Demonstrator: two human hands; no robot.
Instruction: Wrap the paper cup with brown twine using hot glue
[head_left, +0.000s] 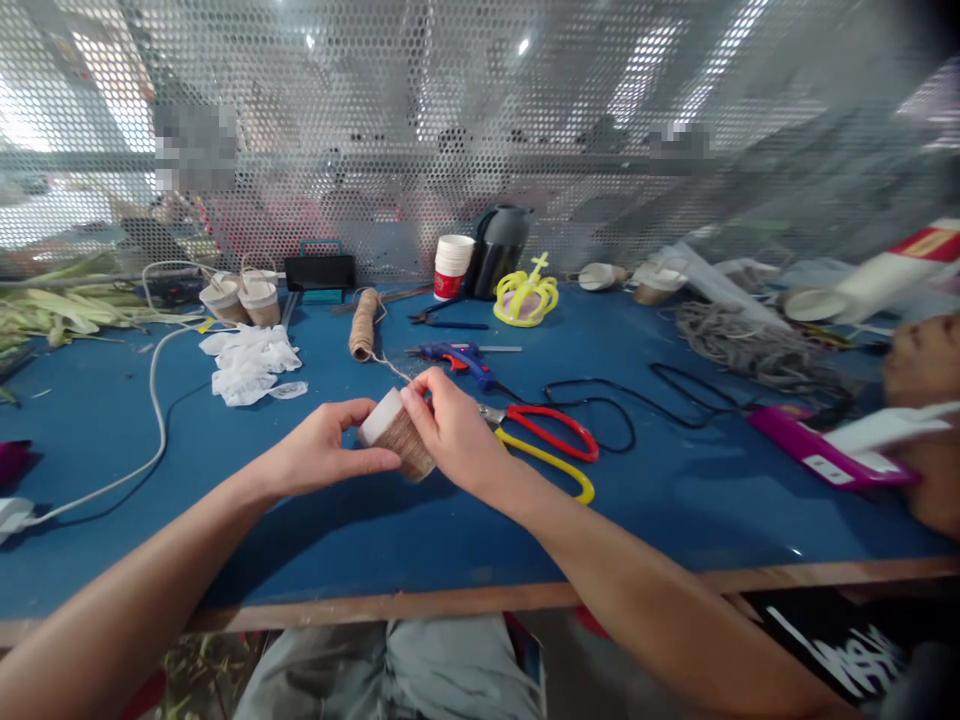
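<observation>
My left hand (324,452) grips a paper cup (395,434) lying on its side above the blue table (450,520); most of the cup is wrapped in brown twine. My right hand (450,425) is closed on the cup's far side, pinching the twine strand (390,368) against it. That strand runs back to a twine spool (364,323) lying on the table behind my hands. Red and yellow scissors (551,440) lie just right of my right hand.
A blue glue gun (461,357) with a black cord (637,395), pliers, a yellow crown (526,297), a white cup, a dark kettle (497,245), twine-wrapped cups (240,297), white gloves (251,362), a white cable. Another person's arm (926,420) at the right, near a pink object.
</observation>
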